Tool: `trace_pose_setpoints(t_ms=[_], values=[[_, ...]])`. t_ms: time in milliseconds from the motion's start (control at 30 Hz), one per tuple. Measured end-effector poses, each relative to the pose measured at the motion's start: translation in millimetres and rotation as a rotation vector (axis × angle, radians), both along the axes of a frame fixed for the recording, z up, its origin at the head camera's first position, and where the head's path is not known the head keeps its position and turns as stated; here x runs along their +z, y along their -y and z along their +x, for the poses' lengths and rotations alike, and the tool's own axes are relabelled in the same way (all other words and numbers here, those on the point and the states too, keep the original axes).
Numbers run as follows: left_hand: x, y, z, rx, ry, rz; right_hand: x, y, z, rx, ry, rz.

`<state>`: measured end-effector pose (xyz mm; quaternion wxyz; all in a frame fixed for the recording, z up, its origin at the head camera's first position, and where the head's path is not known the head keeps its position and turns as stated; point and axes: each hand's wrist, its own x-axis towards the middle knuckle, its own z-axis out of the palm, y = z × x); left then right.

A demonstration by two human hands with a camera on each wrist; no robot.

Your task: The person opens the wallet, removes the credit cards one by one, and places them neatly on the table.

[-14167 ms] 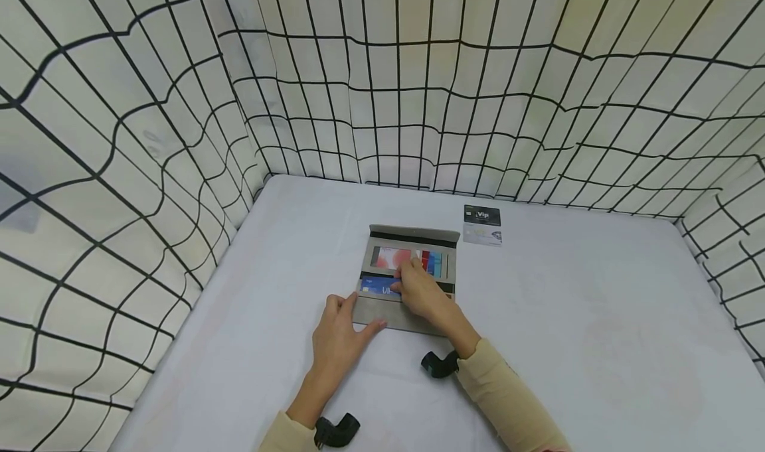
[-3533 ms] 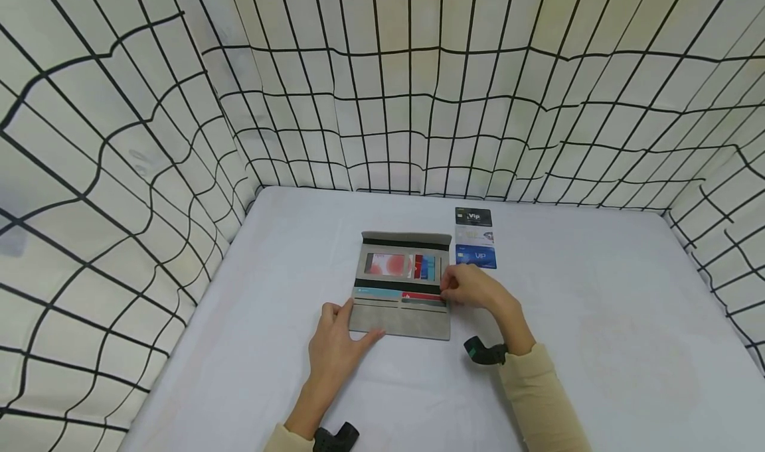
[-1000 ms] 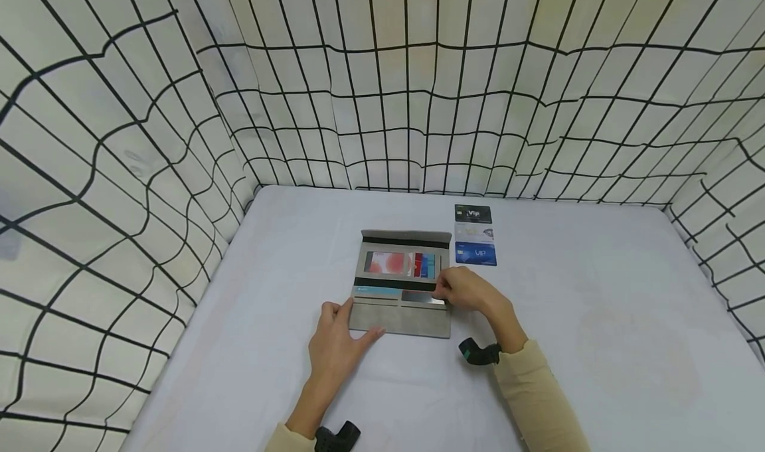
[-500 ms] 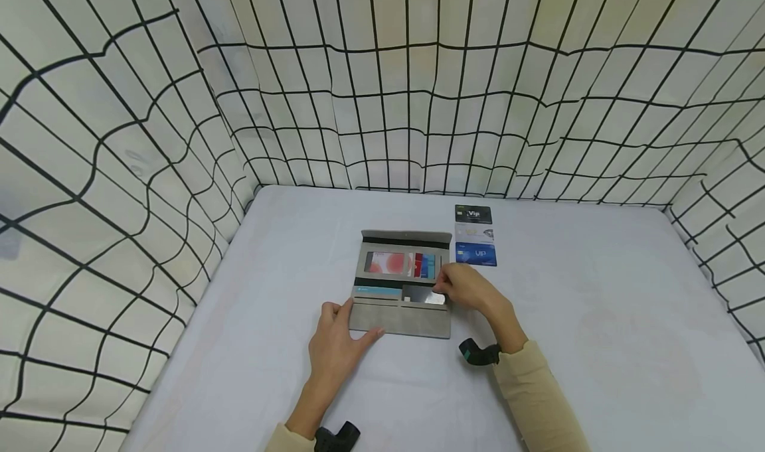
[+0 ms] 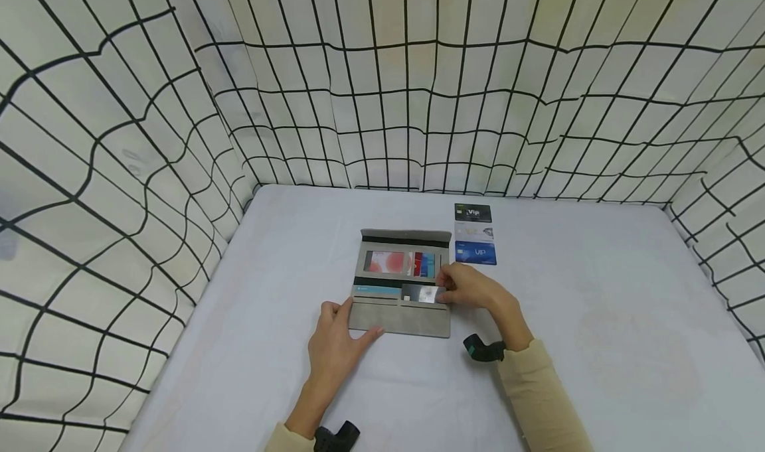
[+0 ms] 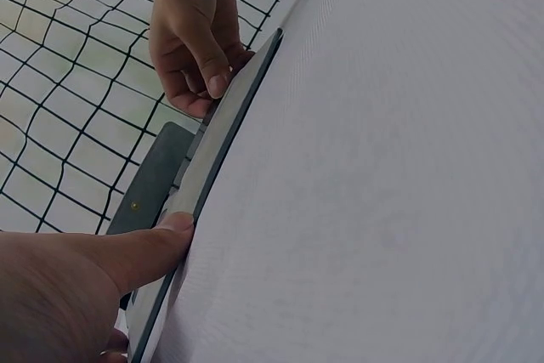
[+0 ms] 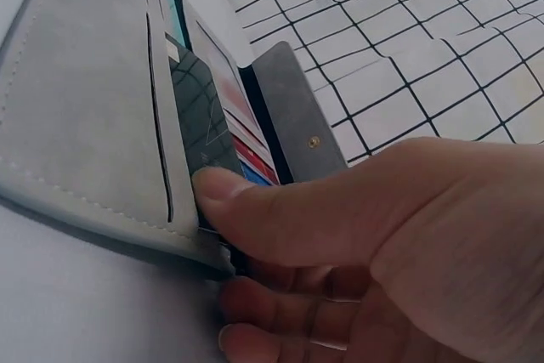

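Note:
A grey wallet [image 5: 399, 320] lies unfolded on the white table, its top flap raised at the back. My right hand [image 5: 472, 286] pinches the right end of a dark glossy card [image 5: 412, 293], which stands partly out of the right-hand slot. In the right wrist view the thumb [image 7: 225, 186] presses on the card's face; the fingers behind it are partly hidden. At the wallet's front left corner rests my left hand [image 5: 333, 346], thumb along the front edge and index finger at the left edge. A light-blue card [image 5: 376, 291] sits in the left slot.
Right of the wallet, a black Vip card [image 5: 473, 213], a silver card [image 5: 474, 231] and a blue VIP card [image 5: 475, 253] lie in a column. The wallet's upper pockets show a pink picture [image 5: 386, 262] and coloured strips. Black netting [image 5: 406, 93] over white cloth surrounds the table.
The blue card went from the wallet to the column. A red card showing in the right slot is no longer visible; the dark card there has come further up in my right hand. Left hand stayed.

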<state>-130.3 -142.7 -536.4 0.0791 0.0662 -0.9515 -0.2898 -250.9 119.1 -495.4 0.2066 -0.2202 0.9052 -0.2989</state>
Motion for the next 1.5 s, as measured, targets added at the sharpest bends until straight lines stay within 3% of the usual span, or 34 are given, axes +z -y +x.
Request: trace_pose_setpoints(t_ms=[833, 1500], values=[[-0.1, 0.7, 0.7, -0.007, -0.022, -0.007, -0.1, -0.5, 3.7, -0.075, 0.024, -0.030], [-0.9, 1.0, -0.3, -0.008, -0.018, -0.010, -15.0, -8.0, 3.9, -0.110, 0.027, -0.101]])
